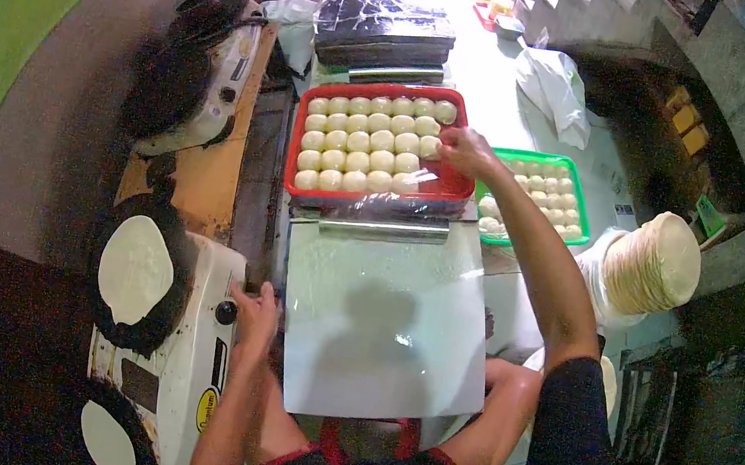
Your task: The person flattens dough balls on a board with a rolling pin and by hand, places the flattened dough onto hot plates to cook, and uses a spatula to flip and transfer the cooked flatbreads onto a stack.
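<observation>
My right hand (pixel 463 153) reaches into the red tray (pixel 297 145) at its right side, with curled fingers closed against a dough ball (pixel 430 147) at the end of a row. Rows of round, pale, glossy dough balls fill most of that tray. My left hand (pixel 256 314) is beside the white gas stove (pixel 206 303), fingers apart and holding nothing. Close to its fingertips is the black knob (pixel 226 312); whether they touch cannot be made out. On the stove's black pans lie a flat dough sheet (pixel 135 270) and a second flat dough sheet (pixel 108 443).
Before me is a shiny white board (pixel 386 325) with a metal rolling rod (pixel 383 228) across its far edge. Right of the tray stand a green tray (pixel 586 210) of dough balls and a tall stack of flat rounds (pixel 651 262). A plastic-wrapped black block (pixel 384 25) sits behind.
</observation>
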Tool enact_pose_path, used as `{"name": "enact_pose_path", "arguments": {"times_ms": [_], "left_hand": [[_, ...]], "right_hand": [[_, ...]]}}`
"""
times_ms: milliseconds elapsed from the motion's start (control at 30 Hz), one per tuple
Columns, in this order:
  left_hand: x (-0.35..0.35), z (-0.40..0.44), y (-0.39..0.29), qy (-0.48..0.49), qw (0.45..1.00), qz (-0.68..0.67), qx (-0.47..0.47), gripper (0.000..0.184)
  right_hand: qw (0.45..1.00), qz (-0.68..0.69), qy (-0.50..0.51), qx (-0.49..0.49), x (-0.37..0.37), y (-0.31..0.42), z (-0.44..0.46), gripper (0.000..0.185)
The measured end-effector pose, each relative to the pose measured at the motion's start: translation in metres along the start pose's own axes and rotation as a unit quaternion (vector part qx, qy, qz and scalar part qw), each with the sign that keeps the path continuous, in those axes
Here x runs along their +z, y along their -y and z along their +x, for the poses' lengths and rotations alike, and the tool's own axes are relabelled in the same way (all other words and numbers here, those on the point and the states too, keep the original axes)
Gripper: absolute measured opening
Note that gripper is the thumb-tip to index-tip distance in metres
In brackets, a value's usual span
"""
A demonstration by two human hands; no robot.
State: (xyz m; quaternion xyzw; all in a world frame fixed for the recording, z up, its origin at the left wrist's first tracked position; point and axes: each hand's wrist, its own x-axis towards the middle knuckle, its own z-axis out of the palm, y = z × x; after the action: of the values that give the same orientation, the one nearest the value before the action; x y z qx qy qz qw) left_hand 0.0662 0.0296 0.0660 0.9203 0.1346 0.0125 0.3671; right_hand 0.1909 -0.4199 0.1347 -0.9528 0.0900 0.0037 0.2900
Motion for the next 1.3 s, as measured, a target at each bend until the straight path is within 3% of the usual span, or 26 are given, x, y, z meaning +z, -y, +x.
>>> {"name": "enact_pose_path", "arguments": {"times_ms": [33, 100, 167, 233, 333, 400, 433, 500, 567, 600, 633, 667, 700, 733, 767, 833, 900, 1033, 1167, 1200, 1233, 1300], "left_hand": [[0.022, -0.002, 0.034, -0.091, 0.988, 0.076, 0.096, 0.085], [0.026, -0.011, 0.02, -0.098, 0.957, 0.159, 0.22, 0.093], [0.026, -0.028, -0.018, 0.07, 0.943, 0.175, 0.275, 0.099], [0.052, -0.028, -0.014, 0.153, 0.894, 0.212, 0.364, 0.091], [0.06, -0.024, -0.02, 0.241, 0.871, 0.213, 0.37, 0.068], [0.065, -0.025, -0.02, 0.263, 0.87, 0.187, 0.373, 0.042], [0.067, -0.024, -0.018, 0.274, 0.869, 0.175, 0.372, 0.03], [0.076, -0.016, -0.014, 0.247, 0.882, 0.121, 0.384, 0.015], [0.076, -0.009, -0.02, 0.176, 0.879, 0.054, 0.441, 0.011], [0.073, 0.001, -0.028, 0.116, 0.864, 0.013, 0.49, 0.012], [0.065, 0.008, -0.04, 0.157, 0.88, 0.028, 0.447, 0.012], [0.045, 0.007, -0.067, 0.119, 0.887, 0.043, 0.444, 0.012], [0.028, 0.007, -0.093, 0.117, 0.888, 0.065, 0.44, 0.013], [0.017, 0.008, -0.112, 0.061, 0.873, -0.001, 0.484, 0.013], [0.007, 0.011, -0.132, 0.053, 0.855, -0.016, 0.516, 0.014], [-0.018, 0.004, -0.165, 0.058, 0.847, -0.017, 0.528, 0.013], [-0.035, -0.008, -0.182, 0.052, 0.845, -0.01, 0.532, 0.013], [-0.042, -0.027, -0.184, 0.06, 0.847, 0.007, 0.527, 0.014], [-0.043, -0.042, -0.169, 0.052, 0.841, 0.019, 0.538, 0.016], [-0.048, -0.045, -0.169, 0.033, 0.836, 0.021, 0.547, 0.016], [-0.054, -0.047, -0.166, 0.111, 0.849, 0.031, 0.515, 0.016], [-0.058, -0.049, -0.155, 0.098, 0.843, -0.002, 0.529, 0.016]], "right_hand": [[0.999, -0.029, 0.002, 0.016, 0.016, -0.003, 0.021, 0.036], [0.992, -0.089, 0.019, 0.082, 0.035, -0.003, 0.052, 0.041], [0.981, -0.126, 0.079, 0.123, 0.036, -0.001, 0.072, 0.051], [0.969, -0.106, 0.176, 0.141, 0.065, -0.038, 0.112, 0.052], [0.998, -0.016, 0.066, 0.02, 0.045, -0.016, 0.068, 0.047], [1.0, -0.007, -0.013, 0.023, 0.037, 0.006, 0.033, 0.04], [0.989, 0.147, -0.033, -0.008, 0.035, 0.015, 0.011, 0.04], [0.894, 0.438, -0.065, -0.066, 0.032, 0.027, -0.04, 0.04], [0.883, 0.458, 0.068, -0.071, 0.025, 0.045, -0.108, 0.041], [0.926, 0.337, 0.149, -0.082, 0.033, 0.043, -0.137, 0.041], [0.925, 0.307, 0.216, -0.055, 0.048, 0.049, -0.171, 0.041], [0.93, 0.26, 0.238, -0.104, 0.081, 0.045, -0.195, 0.04], [0.924, 0.241, 0.288, -0.071, 0.099, 0.055, -0.219, 0.038], [0.939, 0.176, 0.255, -0.15, 0.126, 0.051, -0.234, 0.04], [0.934, 0.225, 0.269, -0.072, 0.165, 0.033, -0.237, 0.041], [0.955, 0.174, 0.23, -0.067, 0.208, 0.025, -0.245, 0.049], [0.97, -0.031, 0.12, -0.212, 0.225, 0.04, -0.248, 0.067], [0.968, -0.188, 0.072, -0.149, 0.221, 0.114, -0.275, 0.098], [0.965, -0.172, 0.155, -0.121, 0.213, 0.118, -0.243, 0.096], [0.975, -0.148, 0.106, -0.127, 0.214, 0.109, -0.242, 0.095], [0.981, -0.123, 0.059, -0.136, 0.222, 0.097, -0.247, 0.094], [0.984, -0.074, -0.015, -0.162, 0.224, 0.083, -0.274, 0.09]]}}
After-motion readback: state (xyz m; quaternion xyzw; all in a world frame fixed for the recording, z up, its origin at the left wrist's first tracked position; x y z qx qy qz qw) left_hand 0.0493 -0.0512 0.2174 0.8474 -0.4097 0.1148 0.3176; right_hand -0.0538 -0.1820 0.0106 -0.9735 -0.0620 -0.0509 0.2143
